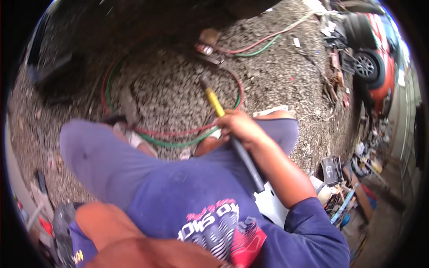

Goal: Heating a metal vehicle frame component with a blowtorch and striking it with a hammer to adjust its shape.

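Observation:
My right hand (241, 127) is wrapped round a long bar-like tool (214, 102) with a yellow section and a dark grey shaft. It slants across my right thigh. The tool's narrow dark tip points away over the gravel; its kind is not clear from here. The tool's near end reaches back to my side, by a white panel (270, 203). My left arm (105, 223) bends up close at the lower edge, and its hand is out of sight. Beyond my feet, a red and green twin hose (172, 138) loops over the ground.
Gravel (178, 100) spreads around my feet. A flat greyish piece (128, 106) lies by my left foot. A small box (204, 48) is near the hose, under a large dark shape. At right are a red car (383, 96), a wheel (366, 66) and piled scrap (342, 192).

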A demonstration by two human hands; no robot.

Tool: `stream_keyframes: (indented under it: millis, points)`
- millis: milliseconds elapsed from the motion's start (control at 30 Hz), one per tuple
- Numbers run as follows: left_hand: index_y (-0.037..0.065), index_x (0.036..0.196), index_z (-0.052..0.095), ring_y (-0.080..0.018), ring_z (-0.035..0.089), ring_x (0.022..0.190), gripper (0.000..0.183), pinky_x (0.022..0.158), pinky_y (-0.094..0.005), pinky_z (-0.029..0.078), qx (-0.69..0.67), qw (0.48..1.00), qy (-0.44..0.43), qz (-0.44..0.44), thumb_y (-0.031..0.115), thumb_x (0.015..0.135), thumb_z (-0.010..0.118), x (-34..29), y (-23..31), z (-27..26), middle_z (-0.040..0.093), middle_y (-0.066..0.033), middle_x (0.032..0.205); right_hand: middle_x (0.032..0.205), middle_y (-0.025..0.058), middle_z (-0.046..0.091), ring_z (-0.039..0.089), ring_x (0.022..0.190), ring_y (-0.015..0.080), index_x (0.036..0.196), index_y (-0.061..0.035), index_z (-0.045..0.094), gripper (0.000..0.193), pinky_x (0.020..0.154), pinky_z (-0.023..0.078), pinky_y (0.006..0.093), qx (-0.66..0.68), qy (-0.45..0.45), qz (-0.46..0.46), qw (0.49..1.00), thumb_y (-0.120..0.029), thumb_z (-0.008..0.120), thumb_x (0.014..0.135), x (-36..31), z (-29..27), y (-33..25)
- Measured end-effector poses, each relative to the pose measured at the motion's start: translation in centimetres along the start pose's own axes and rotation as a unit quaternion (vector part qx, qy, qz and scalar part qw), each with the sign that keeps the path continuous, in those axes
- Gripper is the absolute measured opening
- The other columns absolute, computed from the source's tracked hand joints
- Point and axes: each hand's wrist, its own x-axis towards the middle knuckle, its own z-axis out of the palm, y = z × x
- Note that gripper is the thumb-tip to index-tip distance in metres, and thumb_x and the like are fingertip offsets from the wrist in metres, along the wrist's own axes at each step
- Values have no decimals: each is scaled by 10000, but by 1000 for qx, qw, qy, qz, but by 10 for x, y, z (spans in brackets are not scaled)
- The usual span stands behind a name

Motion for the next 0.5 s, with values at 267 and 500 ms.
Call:
stream_keyframes:
  millis: [267, 500]
  points:
    - [1, 856, 618, -258, 602, 627, 168, 605, -360, 489, 52, 990, -124, 34, 121, 973, 631, -7, -32, 4, 645, -123, 785, 809, 15, 634, 529, 616, 85, 1085, -8, 695, 177, 520, 438, 247, -34, -8, -12, 999, -129, 663, 961, 1, -3, 9]
    - [-37, 875, 656, -266, 630, 615, 161, 576, -358, 498, 11, 999, 52, -9, 111, 940, 647, -22, -14, 15, 661, -145, 769, 788, -12, 576, 496, 590, 74, 1120, -6, 664, 159, 500, 425, 249, 5, -21, 10, 1000, -85, 650, 983, 8, 3, -5]
